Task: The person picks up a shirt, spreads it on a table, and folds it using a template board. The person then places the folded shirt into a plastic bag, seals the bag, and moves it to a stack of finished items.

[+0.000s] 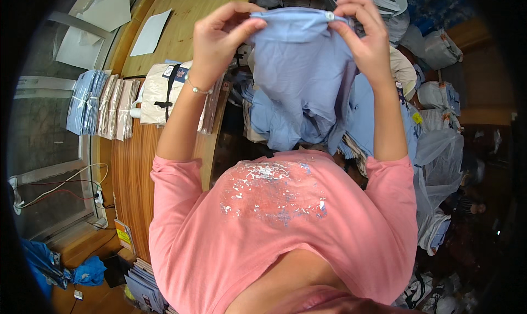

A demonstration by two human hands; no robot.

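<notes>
Raised in front of me, a light blue cloth garment hangs from both hands. Its folded upper band is stretched between them, and a small white button sits at the right end of that band. My left hand pinches the left end between thumb and fingers. At the other end, beside the button, my right hand grips the band, its fingers slightly blurred. The garment's lower part falls over more blue cloth, and I cannot tell where one ends and the other begins.
On the wooden table to the left are folded packed garments and a cream bundle with black ties. A white paper lies farther off. Plastic-wrapped bundles crowd the right. Cables hang by the window.
</notes>
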